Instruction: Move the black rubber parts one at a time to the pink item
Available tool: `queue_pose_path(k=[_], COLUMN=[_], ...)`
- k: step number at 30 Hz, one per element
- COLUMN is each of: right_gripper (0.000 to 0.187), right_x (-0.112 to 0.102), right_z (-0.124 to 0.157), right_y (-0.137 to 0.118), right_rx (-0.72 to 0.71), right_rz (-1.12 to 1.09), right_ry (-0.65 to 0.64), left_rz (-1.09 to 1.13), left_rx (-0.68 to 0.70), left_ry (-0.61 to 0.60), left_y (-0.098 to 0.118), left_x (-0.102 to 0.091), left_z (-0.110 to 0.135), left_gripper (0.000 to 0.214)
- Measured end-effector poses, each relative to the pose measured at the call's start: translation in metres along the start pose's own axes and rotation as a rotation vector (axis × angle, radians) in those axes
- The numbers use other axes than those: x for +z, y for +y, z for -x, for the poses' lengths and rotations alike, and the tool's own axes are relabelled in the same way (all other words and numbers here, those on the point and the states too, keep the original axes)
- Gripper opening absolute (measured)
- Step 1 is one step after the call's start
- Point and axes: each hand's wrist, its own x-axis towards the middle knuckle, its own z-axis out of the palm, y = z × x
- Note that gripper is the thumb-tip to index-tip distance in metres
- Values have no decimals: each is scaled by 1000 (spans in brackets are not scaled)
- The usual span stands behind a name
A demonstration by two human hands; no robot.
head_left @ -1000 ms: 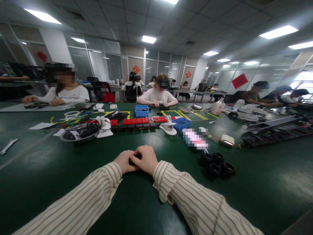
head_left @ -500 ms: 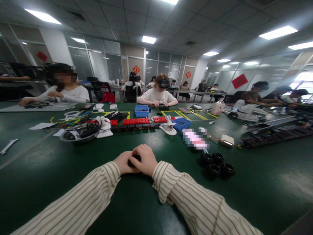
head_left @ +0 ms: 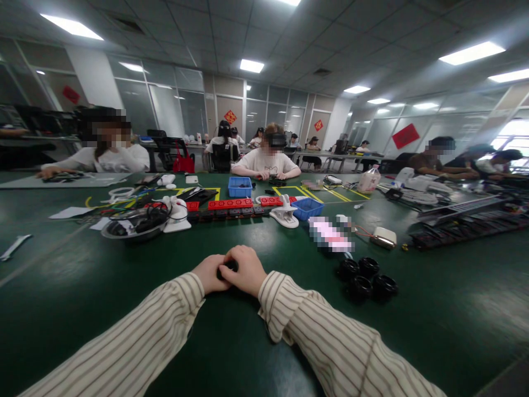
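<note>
My left hand and my right hand rest together on the green table, both closed round a small black round part that shows only as a dark patch between the fingers. Striped sleeves cover both forearms. To the right of my hands, several black ring-shaped parts sit clustered on the table, apart from my hands.
Beyond my hands lie a round tray of cables, a row of red and black blocks, blue bins, a white clip stand, a pink-white object. A wrench lies far left. Other people sit at the far side.
My hands stay clasped on the black part, with the fingers shifting slightly. The person at the far left moved an arm and leaned.
</note>
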Motion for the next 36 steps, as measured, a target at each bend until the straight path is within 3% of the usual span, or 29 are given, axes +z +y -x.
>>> queue_pose_path(k=[7,14,19,27,31,36], right_gripper=[7,23,25,5,10,11], right_x=[-2,-4,-2,0,-2,-6], right_z=[3,4,2,1,3,5], right_y=[-2,-2,0,1,0,-3], right_rx=[-125,-5,28,-86,-147,-110], right_rz=[-26,42,82,-16,-61,-46], right_ry=[-16,84,53,-25,-53,25], left_rz=[161,92,-46,26,67,157], left_rx=[76,18,-16,0,11,54], left_ry=[-31,10,9,-28,-57,-75], left_y=[-14,-16,-14,-5,-4,-10], left_x=[7,7,5,-2,-5,0], left_z=[-5,-3,-4,0,0,-4], left_gripper=[28,47,34,24,21,40])
